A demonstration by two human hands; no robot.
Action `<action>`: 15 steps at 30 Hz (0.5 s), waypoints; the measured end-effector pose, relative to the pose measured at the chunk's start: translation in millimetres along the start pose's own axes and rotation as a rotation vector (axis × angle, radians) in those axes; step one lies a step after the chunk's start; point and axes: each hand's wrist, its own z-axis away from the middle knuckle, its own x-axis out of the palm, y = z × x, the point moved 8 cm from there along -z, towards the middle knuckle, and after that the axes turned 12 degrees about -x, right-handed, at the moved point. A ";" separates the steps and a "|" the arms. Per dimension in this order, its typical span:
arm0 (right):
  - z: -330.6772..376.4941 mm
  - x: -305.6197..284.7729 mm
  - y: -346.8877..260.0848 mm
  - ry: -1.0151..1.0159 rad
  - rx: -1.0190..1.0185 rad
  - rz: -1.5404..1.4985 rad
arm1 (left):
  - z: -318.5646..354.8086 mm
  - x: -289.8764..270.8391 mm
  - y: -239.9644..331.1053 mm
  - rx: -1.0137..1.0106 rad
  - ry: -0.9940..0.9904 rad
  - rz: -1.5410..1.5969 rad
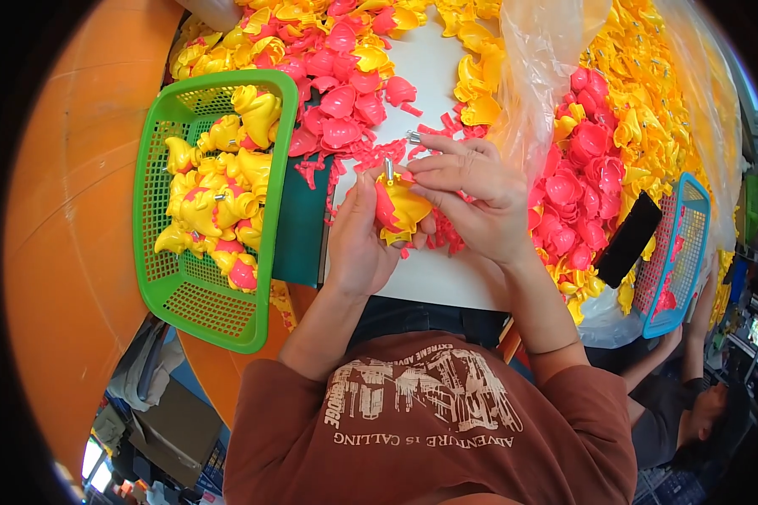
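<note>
In front of my chest, my left hand (358,240) is closed around a yellow-and-pink plastic toy part (400,210). A small shiny metal pin (388,172) stands up from the part's top. My right hand (472,189) comes in from the right, its thumb and fingers pinched at the part's right upper side. By its uppermost fingertip is another small metal piece (413,136); whether that finger holds it I cannot tell. Pink strip-like pieces (446,236) lie on the white table behind and beneath my hands.
At left stands a green basket (269,194) with several yellow-and-pink toy parts. Pink shells (341,101) and yellow shells (480,76) are heaped at the back. On the right are more shells, clear plastic bags (535,76), a black phone-like slab (629,240), a blue basket (678,261) and another person's arm (653,362).
</note>
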 end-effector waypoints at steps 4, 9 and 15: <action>-4.3 2.2 -8.8 -0.023 -0.138 0.114 | 3.2 -6.6 2.9 0.048 -0.005 -0.059; 9.4 13.6 17.6 0.007 0.291 -0.276 | 4.1 -6.5 6.6 0.075 0.006 -0.156; -2.0 38.2 34.6 -0.138 0.396 -0.317 | -2.7 -34.1 5.2 -0.014 0.050 -0.037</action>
